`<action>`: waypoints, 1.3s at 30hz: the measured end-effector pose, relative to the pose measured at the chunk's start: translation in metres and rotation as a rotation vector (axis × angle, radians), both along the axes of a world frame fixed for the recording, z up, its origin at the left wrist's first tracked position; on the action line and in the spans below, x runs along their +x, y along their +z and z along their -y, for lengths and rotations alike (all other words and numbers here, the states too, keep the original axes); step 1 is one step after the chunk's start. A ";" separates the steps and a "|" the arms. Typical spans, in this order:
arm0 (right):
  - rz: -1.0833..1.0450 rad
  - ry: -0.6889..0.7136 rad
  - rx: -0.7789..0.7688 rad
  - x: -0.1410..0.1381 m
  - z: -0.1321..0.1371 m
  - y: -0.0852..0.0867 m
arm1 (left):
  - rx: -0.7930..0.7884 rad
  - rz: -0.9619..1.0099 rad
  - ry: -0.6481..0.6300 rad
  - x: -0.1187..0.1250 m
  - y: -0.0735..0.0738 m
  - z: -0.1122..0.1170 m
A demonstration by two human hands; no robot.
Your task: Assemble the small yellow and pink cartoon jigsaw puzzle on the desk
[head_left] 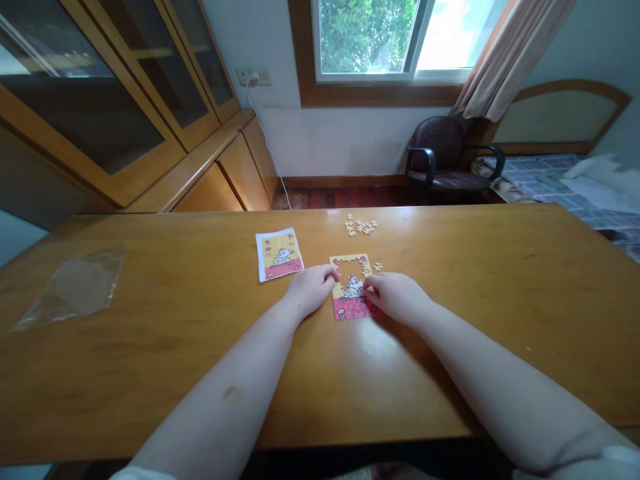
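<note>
Left hand (313, 288) touches jigsaw (353, 311) at left edge, apparently steadying it | right hand (397, 298) curls over right side, hold unclear | jigsaw flat on surface (200, 280), picture sheet (280, 256) beside it, likely for reference

We observe the left hand (311, 289) and right hand (397, 299) at the incomplete puzzle (353, 307); loose pieces (360, 227) lie near the far edge of the worktop (175, 347).

Bright window (373, 40) far, pinkish curtain (517, 57) on its right. Wooden cabinet (137, 87) left. Dark armchair (443, 150), bed (545, 167) far right
</note>
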State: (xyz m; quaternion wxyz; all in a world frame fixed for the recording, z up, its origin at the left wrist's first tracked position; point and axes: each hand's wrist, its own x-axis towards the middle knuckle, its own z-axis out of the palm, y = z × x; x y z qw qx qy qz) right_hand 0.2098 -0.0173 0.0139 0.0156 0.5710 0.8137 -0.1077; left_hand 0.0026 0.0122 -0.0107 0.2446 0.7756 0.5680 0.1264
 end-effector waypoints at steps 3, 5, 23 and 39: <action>0.088 0.005 -0.034 -0.004 0.011 0.010 | -0.009 -0.002 0.004 0.000 0.001 0.001; 0.138 0.037 -0.107 -0.008 0.022 0.017 | -0.008 0.003 0.003 0.001 0.001 0.001; 0.262 -0.046 -0.257 -0.021 0.042 0.019 | -0.002 -0.002 0.001 0.001 0.001 0.001; 0.230 -0.060 -0.167 -0.023 0.035 0.001 | -0.012 -0.010 0.015 0.002 0.003 0.001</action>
